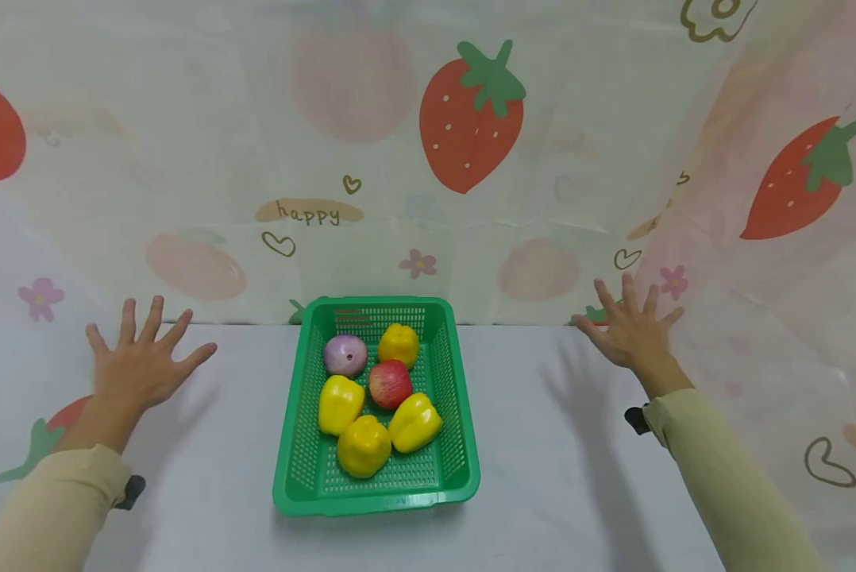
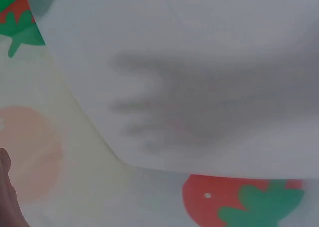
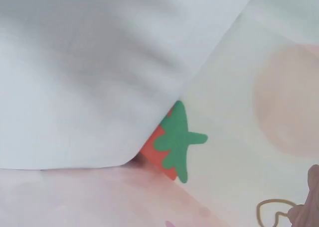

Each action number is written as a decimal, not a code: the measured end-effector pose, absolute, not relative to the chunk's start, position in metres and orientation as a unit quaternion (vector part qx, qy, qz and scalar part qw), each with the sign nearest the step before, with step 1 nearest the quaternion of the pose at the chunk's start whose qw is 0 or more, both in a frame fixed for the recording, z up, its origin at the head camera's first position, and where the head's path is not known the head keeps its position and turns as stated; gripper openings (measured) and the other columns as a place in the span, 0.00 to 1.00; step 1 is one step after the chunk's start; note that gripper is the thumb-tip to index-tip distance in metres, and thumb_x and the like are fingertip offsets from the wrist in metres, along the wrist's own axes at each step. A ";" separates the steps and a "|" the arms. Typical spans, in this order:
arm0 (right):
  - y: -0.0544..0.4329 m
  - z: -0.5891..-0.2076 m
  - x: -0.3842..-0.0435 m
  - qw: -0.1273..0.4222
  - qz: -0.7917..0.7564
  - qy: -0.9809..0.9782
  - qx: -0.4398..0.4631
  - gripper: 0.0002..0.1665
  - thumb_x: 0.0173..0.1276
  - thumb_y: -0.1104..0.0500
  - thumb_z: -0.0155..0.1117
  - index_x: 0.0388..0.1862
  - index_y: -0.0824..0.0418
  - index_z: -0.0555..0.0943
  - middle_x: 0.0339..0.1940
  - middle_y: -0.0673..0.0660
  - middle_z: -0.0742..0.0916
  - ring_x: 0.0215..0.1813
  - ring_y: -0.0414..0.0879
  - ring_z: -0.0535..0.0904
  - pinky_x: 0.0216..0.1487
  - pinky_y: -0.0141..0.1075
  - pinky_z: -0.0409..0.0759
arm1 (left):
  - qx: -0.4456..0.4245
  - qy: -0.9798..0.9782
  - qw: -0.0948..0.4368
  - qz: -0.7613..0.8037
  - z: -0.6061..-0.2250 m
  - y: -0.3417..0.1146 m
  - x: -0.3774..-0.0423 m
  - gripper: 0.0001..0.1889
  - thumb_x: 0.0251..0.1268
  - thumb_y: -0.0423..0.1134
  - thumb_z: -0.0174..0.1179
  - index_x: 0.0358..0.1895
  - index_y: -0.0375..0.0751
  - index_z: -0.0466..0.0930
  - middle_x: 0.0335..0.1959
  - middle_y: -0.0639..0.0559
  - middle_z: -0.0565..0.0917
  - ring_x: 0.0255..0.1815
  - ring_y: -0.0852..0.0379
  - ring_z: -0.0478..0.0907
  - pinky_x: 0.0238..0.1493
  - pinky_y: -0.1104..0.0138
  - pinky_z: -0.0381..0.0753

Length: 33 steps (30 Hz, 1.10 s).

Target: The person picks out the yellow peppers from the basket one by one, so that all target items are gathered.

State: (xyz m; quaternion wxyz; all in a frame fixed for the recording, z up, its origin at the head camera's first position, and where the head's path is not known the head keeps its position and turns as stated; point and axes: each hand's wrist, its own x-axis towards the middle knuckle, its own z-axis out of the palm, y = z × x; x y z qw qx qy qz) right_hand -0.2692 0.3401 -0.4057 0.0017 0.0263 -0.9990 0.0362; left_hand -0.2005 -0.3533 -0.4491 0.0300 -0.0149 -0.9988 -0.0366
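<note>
Fingers spread wide, my left hand (image 1: 138, 369) is held over the left side of the white table, holding nothing. On the other side my right hand (image 1: 631, 334) is likewise spread and holds nothing, near the table's far right corner. Between the hands stands a green plastic basket (image 1: 285, 469). In it lie a purple onion-like vegetable (image 1: 345, 355), a red apple (image 1: 390, 384) and several yellow bell peppers (image 1: 364, 446). The left wrist view catches only a sliver of the left hand (image 2: 10, 202); the right wrist view shows part of the right hand (image 3: 306, 204).
The white table (image 1: 528, 477) ends at the back against a hanging curtain (image 1: 578, 95) printed with strawberries, which also hangs along the right. Both hands cast shadows on the tabletop. A dark band (image 1: 638, 420) shows at the right wrist.
</note>
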 end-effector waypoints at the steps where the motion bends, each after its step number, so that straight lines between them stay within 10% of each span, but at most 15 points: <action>1: 0.338 -0.405 -0.270 0.000 0.035 -0.999 0.028 0.54 0.68 0.19 0.33 0.83 0.47 0.44 0.81 0.68 0.41 0.75 0.80 0.28 0.54 0.84 0.23 | -0.018 -0.999 0.033 -0.034 -0.447 -0.350 -0.202 0.44 0.70 0.73 0.37 0.80 0.48 0.50 0.80 0.31 0.38 0.77 0.28 0.23 0.61 0.24 0.20; 16: 0.286 -0.403 -0.276 -0.027 0.082 -0.990 0.114 0.50 0.71 0.23 0.37 0.83 0.44 0.40 0.83 0.62 0.41 0.78 0.74 0.37 0.64 0.80 0.33 | -0.087 -0.995 0.051 -0.022 -0.437 -0.287 -0.207 0.44 0.68 0.73 0.41 0.80 0.50 0.52 0.81 0.37 0.43 0.79 0.32 0.31 0.67 0.28 0.23; 33: 0.220 -0.400 -0.278 -0.081 0.297 -0.934 0.179 0.54 0.70 0.34 0.58 0.83 0.50 0.42 0.84 0.57 0.48 0.82 0.56 0.42 0.74 0.66 0.50 | -0.188 -0.980 -0.049 -0.052 -0.439 -0.249 -0.199 0.46 0.62 0.74 0.50 0.78 0.50 0.59 0.80 0.40 0.54 0.79 0.30 0.42 0.67 0.26 0.37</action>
